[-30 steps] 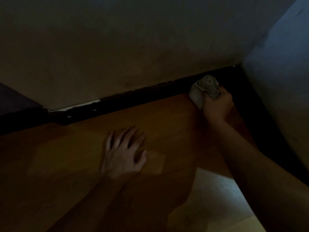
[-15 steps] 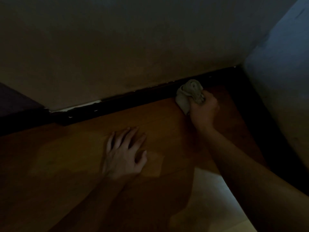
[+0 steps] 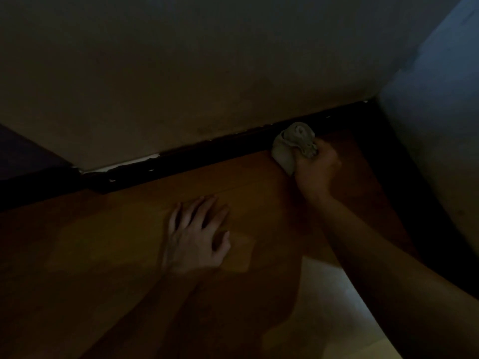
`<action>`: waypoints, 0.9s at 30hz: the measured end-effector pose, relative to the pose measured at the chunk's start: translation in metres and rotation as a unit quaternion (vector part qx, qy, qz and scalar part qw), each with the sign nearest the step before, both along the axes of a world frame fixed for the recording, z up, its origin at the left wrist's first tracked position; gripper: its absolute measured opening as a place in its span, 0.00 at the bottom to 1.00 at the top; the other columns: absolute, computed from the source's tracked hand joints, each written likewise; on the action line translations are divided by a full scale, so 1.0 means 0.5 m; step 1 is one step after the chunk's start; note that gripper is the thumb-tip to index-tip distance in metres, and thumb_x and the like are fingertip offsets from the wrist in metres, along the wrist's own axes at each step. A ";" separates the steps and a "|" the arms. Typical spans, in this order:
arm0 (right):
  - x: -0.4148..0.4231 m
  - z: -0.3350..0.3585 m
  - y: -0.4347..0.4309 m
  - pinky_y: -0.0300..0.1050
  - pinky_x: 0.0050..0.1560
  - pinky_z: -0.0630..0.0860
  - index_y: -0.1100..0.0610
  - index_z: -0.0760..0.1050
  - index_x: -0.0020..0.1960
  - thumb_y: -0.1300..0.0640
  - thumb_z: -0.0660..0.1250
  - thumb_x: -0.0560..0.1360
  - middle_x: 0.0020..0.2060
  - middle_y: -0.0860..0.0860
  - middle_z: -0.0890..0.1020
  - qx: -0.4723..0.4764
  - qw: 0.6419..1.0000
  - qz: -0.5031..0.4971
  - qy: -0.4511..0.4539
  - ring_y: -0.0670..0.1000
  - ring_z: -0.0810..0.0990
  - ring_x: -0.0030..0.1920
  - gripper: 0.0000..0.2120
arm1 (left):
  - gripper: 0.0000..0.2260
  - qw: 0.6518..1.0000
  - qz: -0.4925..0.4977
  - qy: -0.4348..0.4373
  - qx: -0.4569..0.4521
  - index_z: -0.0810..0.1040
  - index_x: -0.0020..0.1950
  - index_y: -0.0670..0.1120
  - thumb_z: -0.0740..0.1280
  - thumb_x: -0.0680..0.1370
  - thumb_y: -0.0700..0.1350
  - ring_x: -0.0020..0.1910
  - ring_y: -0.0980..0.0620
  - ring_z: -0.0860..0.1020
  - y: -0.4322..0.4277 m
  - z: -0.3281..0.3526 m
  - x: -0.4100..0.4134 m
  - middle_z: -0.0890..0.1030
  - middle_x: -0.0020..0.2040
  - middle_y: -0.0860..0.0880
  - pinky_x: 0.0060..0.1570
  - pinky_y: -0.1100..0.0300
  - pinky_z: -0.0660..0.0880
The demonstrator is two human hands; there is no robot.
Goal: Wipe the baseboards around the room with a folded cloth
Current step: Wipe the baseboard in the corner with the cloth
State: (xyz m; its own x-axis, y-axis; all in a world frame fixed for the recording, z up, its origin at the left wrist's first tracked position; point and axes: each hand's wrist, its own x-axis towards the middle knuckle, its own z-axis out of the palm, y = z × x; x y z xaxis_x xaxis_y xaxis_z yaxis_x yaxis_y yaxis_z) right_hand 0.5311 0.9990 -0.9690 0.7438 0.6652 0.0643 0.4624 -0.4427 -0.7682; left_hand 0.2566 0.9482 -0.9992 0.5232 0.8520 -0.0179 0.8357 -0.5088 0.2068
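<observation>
Dark chipped baseboard [image 3: 207, 152] runs along the far edge of the orange wooden floor [image 3: 103, 229] toward the right corner. The right hand [image 3: 317, 165] grips a bunched grey-beige cloth [image 3: 291, 143] pressed against it; the left hand [image 3: 194, 237], farther off, rests flat with fingers spread on the floor.

Head camera looks down at baseboard [image 3: 207, 155].

The left forearm [image 3: 145, 301], at 7 o'clock, and the right forearm [image 3: 375, 255], at 4 o'clock, are bare right to the frame edge. The left hand [image 3: 194, 239] shows slim fingers and a short thumbnail. The right hand [image 3: 315, 169] is too dim for detail.
</observation>
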 end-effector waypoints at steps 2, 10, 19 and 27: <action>0.035 0.007 0.006 0.40 0.42 0.70 0.61 0.81 0.48 0.57 0.67 0.75 0.46 0.57 0.83 -0.006 0.998 -0.065 0.000 0.55 0.81 0.47 0.08 | 0.24 1.000 0.001 0.003 -0.003 0.74 0.72 0.57 0.57 0.77 0.60 0.74 0.46 0.67 0.001 0.000 0.000 0.71 0.75 0.50 0.73 0.39 0.59; 0.089 0.017 0.017 0.41 0.43 0.69 0.56 0.82 0.54 0.52 0.66 0.74 0.50 0.57 0.84 0.008 0.978 -0.206 0.039 0.58 0.82 0.51 0.13 | 0.24 1.000 0.008 0.008 -0.023 0.72 0.74 0.59 0.58 0.77 0.60 0.76 0.47 0.65 -0.001 0.001 0.001 0.69 0.76 0.52 0.75 0.41 0.57; 0.103 0.018 0.013 0.39 0.42 0.70 0.57 0.82 0.51 0.52 0.66 0.74 0.48 0.55 0.84 0.025 0.981 -0.184 0.057 0.53 0.81 0.46 0.11 | 0.25 0.999 0.010 0.011 -0.043 0.72 0.74 0.58 0.57 0.77 0.61 0.75 0.47 0.66 -0.001 0.012 0.004 0.70 0.76 0.51 0.74 0.40 0.57; 0.093 0.013 0.014 0.39 0.39 0.67 0.58 0.82 0.48 0.54 0.65 0.74 0.45 0.57 0.84 0.016 0.986 -0.160 0.030 0.56 0.82 0.45 0.10 | 0.25 0.998 0.019 0.031 -0.059 0.76 0.71 0.57 0.58 0.76 0.60 0.70 0.42 0.70 0.003 0.027 0.013 0.74 0.72 0.48 0.64 0.41 0.68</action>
